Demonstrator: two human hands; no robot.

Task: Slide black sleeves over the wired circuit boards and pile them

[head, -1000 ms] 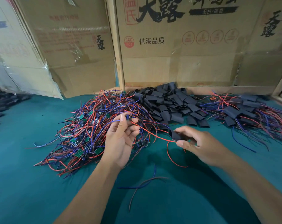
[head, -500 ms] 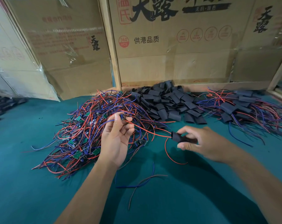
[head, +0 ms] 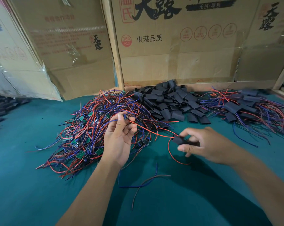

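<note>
The left hand (head: 120,137) pinches a small board (head: 125,116) at its fingertips, whose red wire (head: 152,130) slants down to the right into a black sleeve (head: 178,141), gripped by the right hand (head: 203,145) and mouth facing the board.

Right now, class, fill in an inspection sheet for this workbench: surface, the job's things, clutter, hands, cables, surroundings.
Surface: green cloth on the bench.
Job's things: heap of wired circuit boards at left; loose black sleeves in the middle; sleeved boards piled at right.
Clutter: stray wires lying near the arms.
Hands: left hand pinches a small wired board at its fingertips; right hand grips one black sleeve.
Cables: a red wire runs from the left hand into that sleeve.
Surroundings: printed cardboard boxes behind; more dark sleeves at far left.
</note>
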